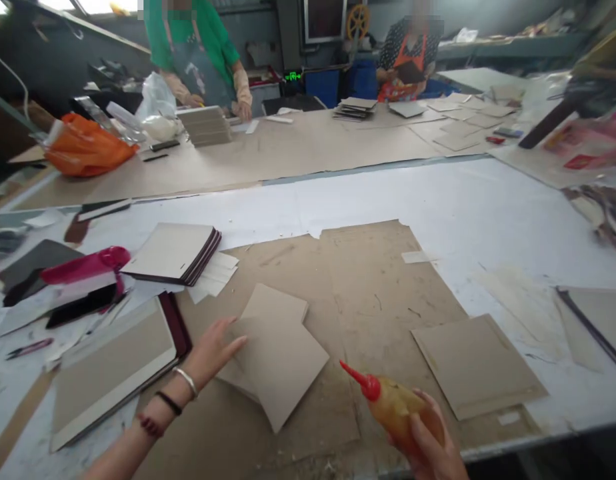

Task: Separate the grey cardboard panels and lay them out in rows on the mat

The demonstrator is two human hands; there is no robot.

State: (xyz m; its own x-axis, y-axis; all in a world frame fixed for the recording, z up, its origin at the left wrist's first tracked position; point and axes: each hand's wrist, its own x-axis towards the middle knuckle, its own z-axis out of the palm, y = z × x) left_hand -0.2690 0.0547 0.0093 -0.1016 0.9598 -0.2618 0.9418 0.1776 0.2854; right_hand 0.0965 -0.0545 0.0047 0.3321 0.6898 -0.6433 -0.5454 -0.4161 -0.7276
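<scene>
My left hand (212,352) is at the left edge of a grey cardboard square (283,370), its thumb over the top face and its fingers at the edge. That square lies askew over another cardboard piece (275,303). My right hand (433,437) is wrapped round a squeeze glue bottle (401,410) with amber contents and a red pointed nozzle, which tilts up and left over the brown work sheet (373,293). To the bottle's right lies a separate cardboard square (481,367) with glossy streaks along its edges.
At left are a stack of dark-edged boards (171,250), a larger stack (113,367), a pink pouch (85,267) and a pen (29,349). Across the table, two people work near cardboard stacks (205,125); an orange bag (88,147) sits far left. Another person is partly visible at right.
</scene>
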